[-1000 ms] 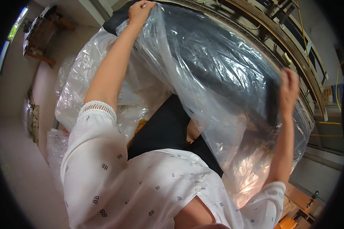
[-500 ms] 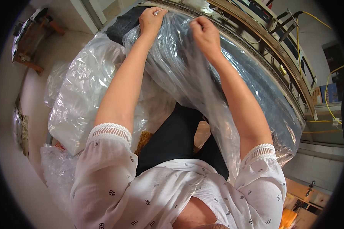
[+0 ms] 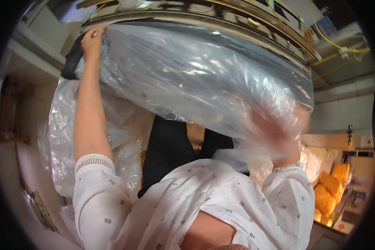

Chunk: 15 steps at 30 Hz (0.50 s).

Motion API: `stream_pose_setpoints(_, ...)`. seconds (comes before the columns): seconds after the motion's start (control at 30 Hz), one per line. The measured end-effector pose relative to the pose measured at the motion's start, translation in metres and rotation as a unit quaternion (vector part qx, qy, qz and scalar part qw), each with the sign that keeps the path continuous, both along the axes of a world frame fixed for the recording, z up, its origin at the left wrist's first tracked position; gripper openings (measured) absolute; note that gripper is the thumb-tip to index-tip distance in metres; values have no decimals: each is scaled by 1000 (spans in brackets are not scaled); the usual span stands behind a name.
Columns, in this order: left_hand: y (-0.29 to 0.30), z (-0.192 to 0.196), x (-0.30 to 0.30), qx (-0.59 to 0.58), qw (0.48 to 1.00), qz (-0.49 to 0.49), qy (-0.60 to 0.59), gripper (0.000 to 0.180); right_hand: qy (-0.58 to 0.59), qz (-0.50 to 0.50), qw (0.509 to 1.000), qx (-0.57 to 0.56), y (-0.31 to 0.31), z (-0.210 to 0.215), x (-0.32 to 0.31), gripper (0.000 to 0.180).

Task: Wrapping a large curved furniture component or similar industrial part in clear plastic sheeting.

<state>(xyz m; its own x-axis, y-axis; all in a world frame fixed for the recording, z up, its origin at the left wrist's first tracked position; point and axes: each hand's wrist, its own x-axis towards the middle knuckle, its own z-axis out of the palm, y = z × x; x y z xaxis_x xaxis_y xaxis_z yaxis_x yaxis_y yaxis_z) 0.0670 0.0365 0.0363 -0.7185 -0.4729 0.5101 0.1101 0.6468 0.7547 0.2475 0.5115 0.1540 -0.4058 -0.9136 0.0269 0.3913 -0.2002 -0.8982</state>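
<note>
A wide sheet of clear plastic film (image 3: 187, 71) stretches across in front of me, wrinkled and shiny. At its far left corner my left hand (image 3: 92, 41) is closed, pinching the film's edge. My right hand (image 3: 275, 125) is at the right, near my body, smeared by motion and partly veiled by the film; its fingers cannot be made out. Dark material (image 3: 73, 60) lies beneath the film and shows uncovered at the left end, beside my left wrist.
Behind the film runs a long machine frame with rails (image 3: 254, 12) and a yellow cord (image 3: 321, 35). More crumpled clear plastic (image 3: 62, 137) hangs at the left. Orange bundles (image 3: 331, 187) lie at the lower right. My legs in black trousers (image 3: 166, 146) are under the near edge.
My right hand has swept right and toward my body, and the film now lies spread wider across the dark material. My left hand still pinches the film. The whole view has turned right.
</note>
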Motion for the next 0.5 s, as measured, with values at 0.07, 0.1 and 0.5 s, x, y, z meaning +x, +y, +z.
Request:
stream_pose_setpoints(0.07,-1,2,2,-34,999,18,-13,34,-5,-164,986,9,68,-3,44,29)
stream_pose_setpoints(0.1,7,-1,-12,-24,1000,-10,-6,35,-3,-263,965,15,140,7,51,27)
stream_pose_setpoints(0.5,-25,-3,24,-108,988,-33,-101,32,-246,-506,781,-271,301,-164,88,42)
